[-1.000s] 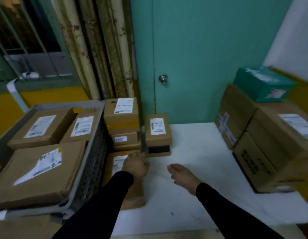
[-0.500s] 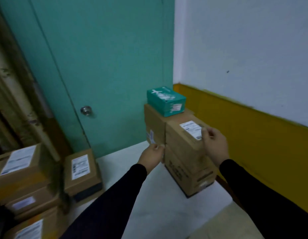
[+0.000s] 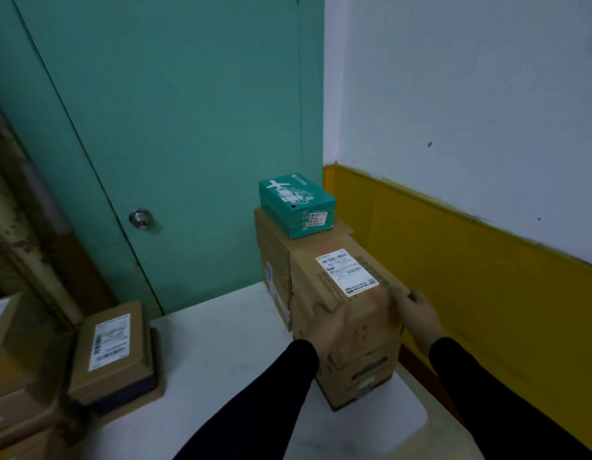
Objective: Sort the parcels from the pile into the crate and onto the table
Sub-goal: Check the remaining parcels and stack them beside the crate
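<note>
The pile stands at the table's right end against the yellow wall. Its front top parcel is a brown cardboard box with a white label. My left hand grips its near left corner and my right hand grips its near right corner, fingers curled over the top edge. Another printed carton sits beneath it. Behind stands a taller carton with a teal box on top. The crate is out of view.
The white table stretches between the pile and several sorted parcels at the left, among them a labelled box on a dark one. A teal door with a knob stands behind the table.
My view swung right from the crate and the left parcels to the pile. Both hands left the table, reached the top front parcel and slid down to its near corners.
</note>
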Demonstrator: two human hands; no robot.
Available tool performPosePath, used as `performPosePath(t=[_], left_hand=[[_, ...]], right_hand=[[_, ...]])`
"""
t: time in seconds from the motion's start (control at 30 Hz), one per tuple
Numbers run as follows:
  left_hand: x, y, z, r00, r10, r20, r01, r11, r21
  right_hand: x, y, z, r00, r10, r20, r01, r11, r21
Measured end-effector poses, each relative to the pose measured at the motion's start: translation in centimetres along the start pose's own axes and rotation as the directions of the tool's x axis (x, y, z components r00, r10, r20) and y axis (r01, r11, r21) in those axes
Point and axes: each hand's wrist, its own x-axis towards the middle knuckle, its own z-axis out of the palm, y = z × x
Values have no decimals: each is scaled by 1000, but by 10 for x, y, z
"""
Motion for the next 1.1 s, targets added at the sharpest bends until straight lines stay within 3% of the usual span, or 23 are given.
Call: performPosePath(t=[0.17,0.27,0.43,0.53,0.63,0.73,0.9,1.1], left_hand=[[-13,1,-14,1000,-15,-14,14,998,-58],[-30,8,-40,1000,20,-12,-21,995,-101],[-72,1,-105,994,93,-61,-98,992,-81],[-98,-17,-156,986,84,-143,-106,982,-155],[-128,-32,-202,986,49,-157,-86,967,-238],[-149,-52,-239,986,46,-160,-84,968,-237],[-164,-97,-272,974,44,-222,-94,971,-222],[-169,-142,-281,956,18,-294,-84,974,-212]], right_hand=[[-13,4,10,996,-81,-33,84,989,119],[-33,7,24,974,-220,-62,223,973,55],[-79,1,62,934,-346,86,355,926,-131],[-113,-5,98,882,-407,237,434,898,-74],[-142,0,143,840,-463,283,498,865,-63],[-160,9,185,849,-391,356,411,911,21],[-172,31,233,837,-113,536,106,993,44],[-186,53,249,726,-10,688,35,999,-22]])
